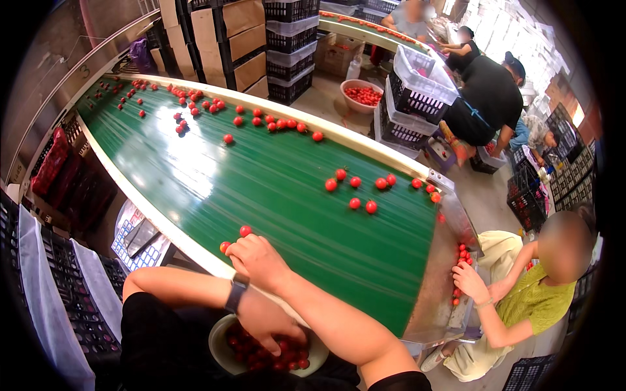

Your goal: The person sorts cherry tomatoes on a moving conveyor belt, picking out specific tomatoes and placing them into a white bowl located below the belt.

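Note:
My right hand (259,261) is over the near edge of a green conveyor belt (293,195), fingers bent down at two cherry tomatoes (245,231); whether it grips one is hidden. Crossing under that arm, my left hand (271,322), with a dark band on its wrist, reaches into a pale bowl (218,337) of red cherry tomatoes (288,359) at my lap. Its fingertips are among the fruit, and I cannot tell whether they hold any. More cherry tomatoes (281,123) lie scattered along the belt's far side.
A co-worker in a green top (547,293) handles tomatoes at the belt's metal end tray (430,293). Behind the belt stand stacked black crates (291,58) and a pink basin of tomatoes (362,95). Other people work farther back. A tablet-like dark object (142,238) lies at left.

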The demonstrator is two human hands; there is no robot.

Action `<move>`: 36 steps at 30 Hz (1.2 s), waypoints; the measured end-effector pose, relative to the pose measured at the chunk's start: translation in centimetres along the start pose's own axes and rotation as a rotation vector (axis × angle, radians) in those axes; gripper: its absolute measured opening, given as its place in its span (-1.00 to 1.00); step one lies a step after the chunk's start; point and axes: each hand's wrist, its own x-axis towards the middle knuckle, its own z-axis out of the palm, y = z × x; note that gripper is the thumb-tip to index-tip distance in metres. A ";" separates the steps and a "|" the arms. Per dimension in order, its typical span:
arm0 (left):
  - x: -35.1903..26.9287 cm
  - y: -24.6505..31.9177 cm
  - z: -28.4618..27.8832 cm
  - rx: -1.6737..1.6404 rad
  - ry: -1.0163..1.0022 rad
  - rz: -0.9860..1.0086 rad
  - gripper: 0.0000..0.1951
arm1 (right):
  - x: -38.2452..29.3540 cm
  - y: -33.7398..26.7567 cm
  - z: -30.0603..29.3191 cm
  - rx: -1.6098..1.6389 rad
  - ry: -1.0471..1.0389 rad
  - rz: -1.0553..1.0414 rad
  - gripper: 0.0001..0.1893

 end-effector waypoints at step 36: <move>-2.8 -17.2 -20.7 0.719 1.458 -0.515 -0.74 | 0.4 -1.2 -1.2 0.046 -0.084 0.094 -0.90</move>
